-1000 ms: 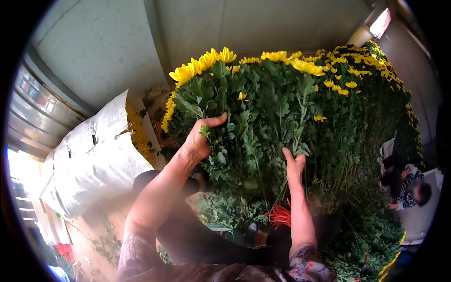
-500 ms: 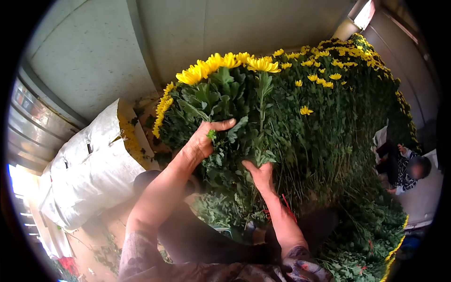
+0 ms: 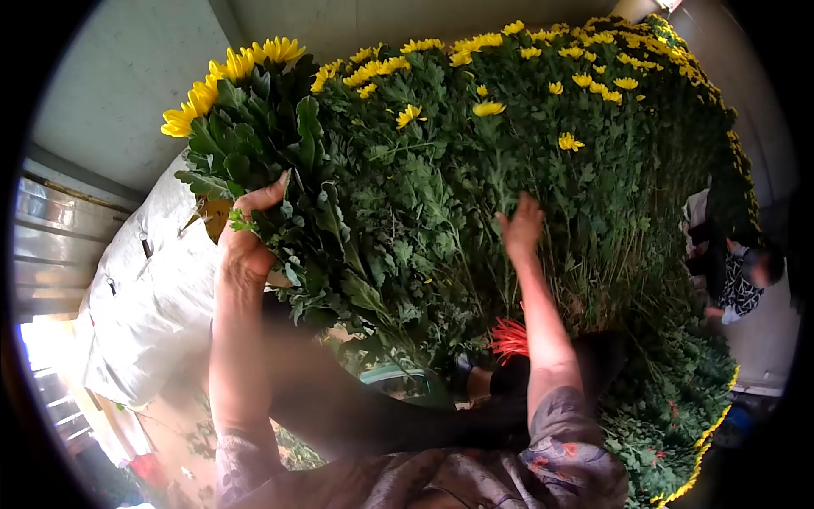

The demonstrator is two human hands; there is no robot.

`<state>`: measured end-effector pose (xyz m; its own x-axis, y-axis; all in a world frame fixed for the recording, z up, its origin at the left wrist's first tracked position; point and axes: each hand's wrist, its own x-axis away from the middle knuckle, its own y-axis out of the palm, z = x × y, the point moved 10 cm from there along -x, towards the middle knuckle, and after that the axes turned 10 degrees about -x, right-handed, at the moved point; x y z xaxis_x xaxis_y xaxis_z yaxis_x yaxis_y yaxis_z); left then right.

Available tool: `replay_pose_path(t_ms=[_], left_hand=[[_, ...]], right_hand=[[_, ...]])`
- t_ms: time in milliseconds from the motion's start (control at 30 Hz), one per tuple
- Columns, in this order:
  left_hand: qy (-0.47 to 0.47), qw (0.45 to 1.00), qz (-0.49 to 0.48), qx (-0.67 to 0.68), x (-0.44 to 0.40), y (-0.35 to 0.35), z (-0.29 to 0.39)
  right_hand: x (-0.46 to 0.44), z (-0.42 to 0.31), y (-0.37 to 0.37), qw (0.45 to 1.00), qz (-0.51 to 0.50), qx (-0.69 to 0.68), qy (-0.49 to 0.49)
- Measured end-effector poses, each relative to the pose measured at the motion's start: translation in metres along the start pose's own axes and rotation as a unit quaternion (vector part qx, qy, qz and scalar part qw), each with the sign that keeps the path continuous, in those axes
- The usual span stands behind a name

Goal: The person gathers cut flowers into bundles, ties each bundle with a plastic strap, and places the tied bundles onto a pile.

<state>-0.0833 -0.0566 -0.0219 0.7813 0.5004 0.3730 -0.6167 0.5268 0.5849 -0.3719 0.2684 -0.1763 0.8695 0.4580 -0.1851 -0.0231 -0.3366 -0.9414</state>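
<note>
Head view: left hand (image 3: 248,231), fingers clamped around a chrysanthemum bunch (image 3: 242,127). Right hand (image 3: 522,233), thumb and fingers apart, near the chrysanthemum pile (image 3: 424,199).

You've got a leafy bunch of yellow chrysanthemums (image 3: 242,140) in your left hand (image 3: 250,229), blooms up near the wall (image 3: 127,76) and just above that white wrapped bundle (image 3: 157,280). Your right hand (image 3: 523,229) is up against the big stack of chrysanthemums (image 3: 441,204), fingers spread, can't really tell if it's touching a stem. Red ties (image 3: 510,339) sit just beside your right forearm, and there's another person (image 3: 744,276) over at the far right.
</note>
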Motion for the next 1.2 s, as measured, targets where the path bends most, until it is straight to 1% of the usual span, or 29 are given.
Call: replay_pose_path(t_ms=[33, 100, 167, 200, 233, 300, 367, 433, 467, 500, 567, 600, 667, 700, 733, 767, 800, 833, 900, 933, 967, 1000, 1067, 1100, 1133, 1167, 1200], left_hand=[[0.000, 1.000, -0.002, -0.008, -0.002, -0.002, 0.001], [-0.004, 1.000, 0.012, -0.026, -0.003, -0.009, 0.004], [0.054, 0.996, 0.041, -0.058, -0.001, -0.013, 0.021], [0.050, 0.995, 0.060, -0.066, -0.002, -0.019, 0.023], [0.053, 0.994, 0.065, -0.067, -0.004, -0.027, 0.025], [0.086, 0.992, 0.048, -0.077, -0.005, -0.042, 0.035], [0.105, 0.992, 0.044, -0.045, 0.004, -0.044, 0.044], [0.111, 0.992, 0.068, -0.006, 0.001, -0.074, 0.044], [0.110, 0.991, 0.074, -0.007, 0.004, -0.074, 0.044], [0.116, 0.991, 0.060, -0.026, 0.008, -0.066, 0.048], [0.123, 0.990, 0.047, -0.045, 0.012, -0.053, 0.052], [0.142, 0.986, 0.070, -0.042, 0.014, -0.055, 0.056], [0.158, 0.981, 0.102, -0.038, 0.020, -0.054, 0.060], [0.152, 0.984, 0.093, -0.027, 0.020, -0.048, 0.060], [0.152, 0.985, 0.081, -0.016, 0.018, -0.043, 0.063], [0.157, 0.984, 0.086, -0.020, 0.017, -0.041, 0.064], [0.170, 0.980, 0.097, -0.028, 0.016, -0.041, 0.066], [0.180, 0.977, 0.107, -0.036, 0.015, -0.043, 0.068], [0.163, 0.977, 0.128, -0.042, 0.010, -0.051, 0.063], [0.162, 0.976, 0.142, -0.032, 0.010, -0.055, 0.060], [0.158, 0.976, 0.151, -0.020, 0.007, -0.057, 0.057], [0.141, 0.980, 0.140, -0.028, 0.004, -0.049, 0.055], [0.110, 0.984, 0.132, -0.036, -0.003, -0.039, 0.047], [0.109, 0.986, 0.118, -0.031, -0.006, -0.031, 0.045], [0.093, 0.986, 0.130, -0.043, -0.007, -0.028, 0.042], [0.076, 0.985, 0.143, -0.056, -0.006, -0.026, 0.038], [0.065, 0.988, 0.133, -0.054, -0.005, -0.021, 0.036]], right_hand=[[0.005, -0.018, 0.018, 0.998, -0.048, -0.021, -0.021], [0.034, -0.060, 0.061, 0.987, -0.157, -0.026, -0.021], [0.055, -0.060, 0.091, 0.979, -0.157, -0.119, 0.046], [0.059, -0.050, 0.102, 0.981, -0.134, -0.118, 0.069], [0.054, -0.045, 0.112, 0.981, -0.137, -0.122, 0.066], [0.052, -0.019, 0.135, 0.970, -0.193, -0.100, 0.107], [0.030, -0.012, 0.097, 0.990, -0.084, -0.105, 0.033], [0.012, 0.003, 0.047, 0.994, 0.023, -0.111, 0.013], [0.001, 0.023, 0.037, 0.996, 0.035, -0.084, 0.023], [-0.008, 0.034, 0.030, 0.997, 0.049, -0.058, 0.031], [-0.019, 0.002, -0.021, 0.993, 0.064, 0.081, 0.054], [-0.023, -0.014, -0.029, 0.995, 0.097, 0.023, 0.020], [-0.019, -0.072, -0.012, 0.990, 0.044, -0.075, -0.115], [-0.011, -0.089, 0.022, 0.978, -0.035, -0.175, -0.106], [0.000, -0.118, 0.054, 0.962, -0.106, -0.221, -0.120], [0.012, -0.145, 0.084, 0.941, -0.153, -0.279, -0.113], [0.019, -0.172, 0.100, 0.946, -0.162, -0.248, -0.133], [0.025, -0.195, 0.110, 0.951, -0.133, -0.215, -0.178], [0.028, -0.209, 0.136, 0.972, -0.142, -0.110, -0.150], [0.026, -0.218, 0.140, 0.973, -0.143, -0.109, -0.147], [0.022, -0.220, 0.148, 0.973, -0.178, -0.079, -0.125], [0.018, -0.214, 0.151, 0.972, -0.208, -0.045, -0.098], [0.017, -0.207, 0.158, 0.966, -0.199, -0.110, -0.120], [0.017, -0.205, 0.150, 0.962, -0.189, -0.151, -0.126], [0.016, -0.200, 0.139, 0.939, -0.187, -0.256, -0.130], [0.012, -0.188, 0.132, 0.943, -0.181, -0.250, -0.125], [0.006, -0.175, 0.108, 0.943, -0.103, -0.287, -0.131]])
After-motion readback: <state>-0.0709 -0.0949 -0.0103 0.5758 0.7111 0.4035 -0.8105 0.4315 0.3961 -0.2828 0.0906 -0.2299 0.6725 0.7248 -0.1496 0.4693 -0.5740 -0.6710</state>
